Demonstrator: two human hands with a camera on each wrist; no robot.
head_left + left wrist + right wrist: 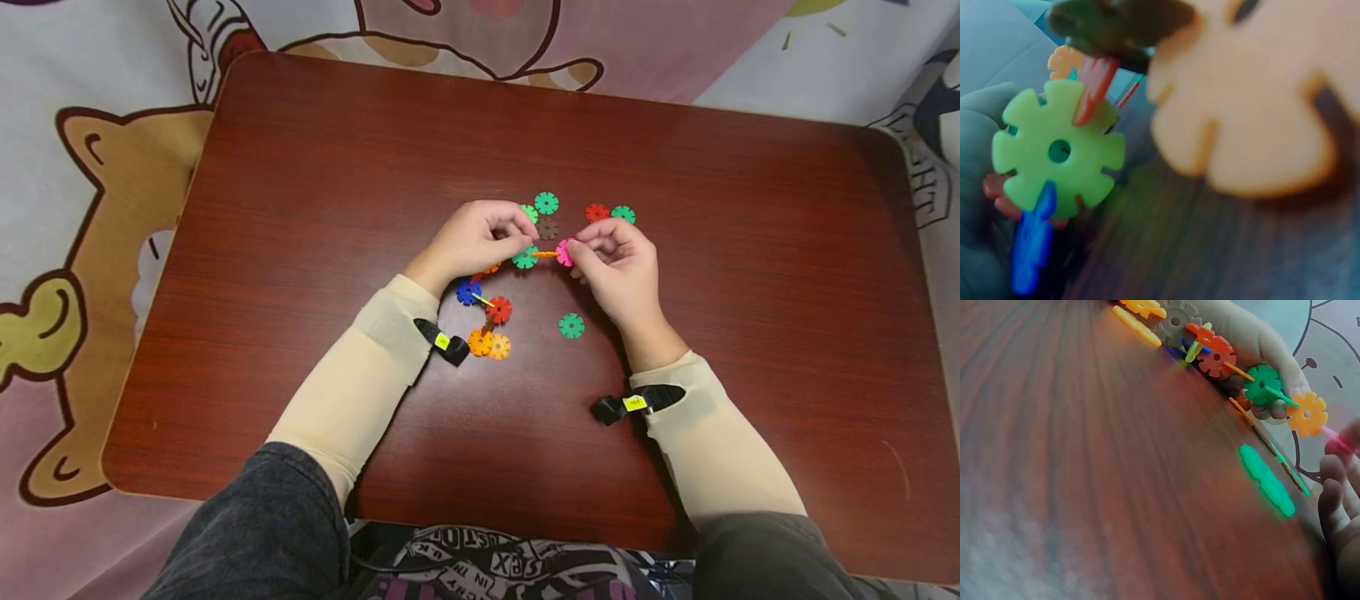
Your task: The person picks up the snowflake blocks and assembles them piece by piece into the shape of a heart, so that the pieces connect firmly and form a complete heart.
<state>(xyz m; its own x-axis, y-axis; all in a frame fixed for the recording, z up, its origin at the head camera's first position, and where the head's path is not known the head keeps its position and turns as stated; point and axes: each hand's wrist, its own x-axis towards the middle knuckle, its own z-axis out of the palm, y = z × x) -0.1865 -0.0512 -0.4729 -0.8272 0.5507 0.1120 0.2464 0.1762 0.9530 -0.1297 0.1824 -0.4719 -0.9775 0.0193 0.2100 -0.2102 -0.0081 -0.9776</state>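
Note:
A chain of colourful notched plastic discs (snowflake-style linking pieces) runs between the hands. My left hand (pixel 480 237) pinches it by a green disc (pixel 525 257); more fingers show behind that disc in the right wrist view. My right hand (pixel 621 271) pinches a pink disc (pixel 564 252) between thumb and finger. That pink disc is slotted to an orange disc (pixel 1307 414), seen edge-on from the head. Below the left hand the chain continues through a blue disc (pixel 468 292), a yellow-green disc (pixel 1060 149), a red disc (pixel 498 310) and orange discs (pixel 481 342).
Loose discs lie beyond the hands: a green disc (pixel 546 202), a brown disc (pixel 547 227), a red disc (pixel 596 213) and another green disc (pixel 623 215). One green disc (pixel 572 325) lies nearer the body. All are on a brown wooden table (pixel 337 167).

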